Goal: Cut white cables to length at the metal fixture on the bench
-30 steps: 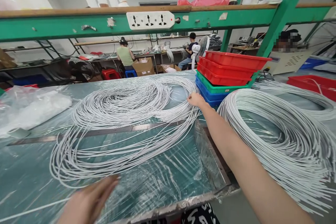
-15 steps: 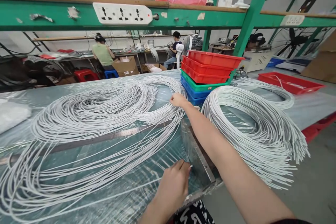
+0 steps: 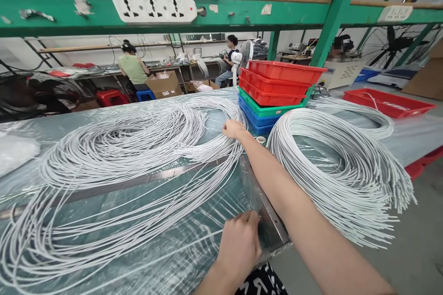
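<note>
My left hand [image 3: 240,239] is closed near the table's front edge, beside a metal angle plate [image 3: 273,221]. A single white cable [image 3: 194,245] runs from the left into its grip. Further back, my right hand [image 3: 233,129] is closed low over the right side of a white cable coil [image 3: 211,150]. What its fingers hold, if anything, is hidden. A large tangled cable coil [image 3: 121,143] lies left of it. Looser strands [image 3: 114,233] loop across the front left over a steel ruler [image 3: 166,174].
Stacked red, green and blue trays [image 3: 277,85] stand behind my right hand. A thick cable bundle [image 3: 332,166] hangs over the table edge at right. A green shelf beam [image 3: 83,11] with a power strip [image 3: 152,8] crosses above. Co-workers sit beyond.
My left hand has moved right along the table to the metal plate, drawing the white cable with it. My right hand has stayed nearly in place. The view has shifted slightly.
</note>
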Demonstrator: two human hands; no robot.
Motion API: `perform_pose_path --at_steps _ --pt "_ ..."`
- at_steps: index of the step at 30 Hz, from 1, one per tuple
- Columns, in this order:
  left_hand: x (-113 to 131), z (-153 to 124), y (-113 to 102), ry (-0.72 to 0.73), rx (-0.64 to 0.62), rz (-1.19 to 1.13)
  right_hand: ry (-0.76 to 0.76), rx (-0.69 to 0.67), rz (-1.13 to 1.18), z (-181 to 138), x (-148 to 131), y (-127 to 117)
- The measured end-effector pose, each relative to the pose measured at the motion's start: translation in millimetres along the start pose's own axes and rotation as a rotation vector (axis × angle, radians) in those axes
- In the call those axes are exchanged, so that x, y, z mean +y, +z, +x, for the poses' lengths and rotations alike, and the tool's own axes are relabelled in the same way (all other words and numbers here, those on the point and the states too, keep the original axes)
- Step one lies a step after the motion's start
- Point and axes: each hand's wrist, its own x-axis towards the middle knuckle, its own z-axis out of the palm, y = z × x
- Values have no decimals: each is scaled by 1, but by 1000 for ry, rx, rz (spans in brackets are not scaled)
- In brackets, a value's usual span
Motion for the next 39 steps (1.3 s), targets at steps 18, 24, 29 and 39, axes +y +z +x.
perform_pose_path --at_steps 18,24,29,39 --pt "3 0 1 -24 21 0 -13 -16 -16 2 -1 4" --pt "3 1 0 -33 15 1 -14 -25 -13 -1 -3 1" --pt "3 1 0 -18 11 9 -11 -20 -6 -1 -4 1" --pt "5 0 1 -51 7 5 -18 -23 -17 1 -3 4"
